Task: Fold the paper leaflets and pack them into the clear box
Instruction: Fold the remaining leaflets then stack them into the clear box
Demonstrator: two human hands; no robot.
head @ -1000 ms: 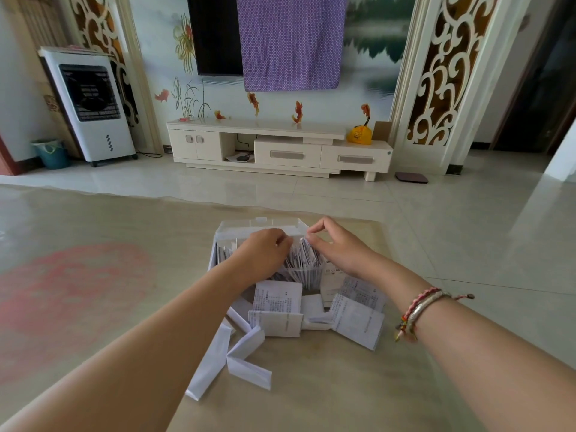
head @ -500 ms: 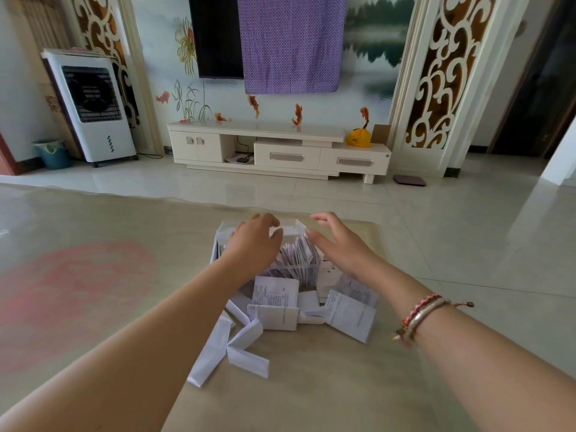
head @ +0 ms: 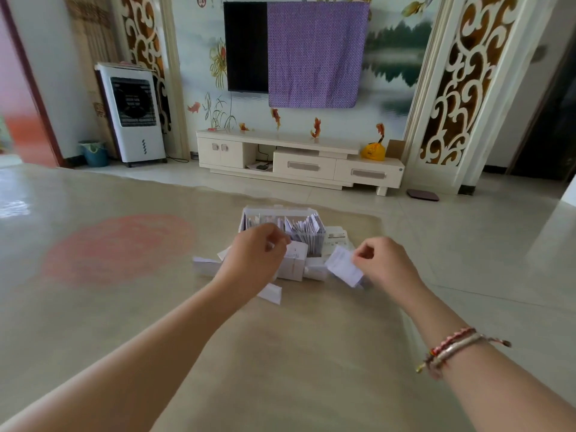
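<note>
Beige tabletop (head: 311, 353): clear box (head: 249, 217) nearly full (several loose leaflets (head: 205, 265) remain); right hand (head: 386, 263) pinches a leaflet (head: 343, 268), left hand (head: 252, 263) curled, grip unclear

clear plastic box (head: 249, 217) stands near the far edge of the glossy beige table (head: 124, 275), folded white paper leaflets (head: 307, 227) upright inside | loose white printed leaflets (head: 294, 266) lie on the table just before it | my left hand (head: 252, 263) before the box's left part | my right hand (head: 386, 263) right of the pile, pinching one white leaflet (head: 343, 268)
</note>
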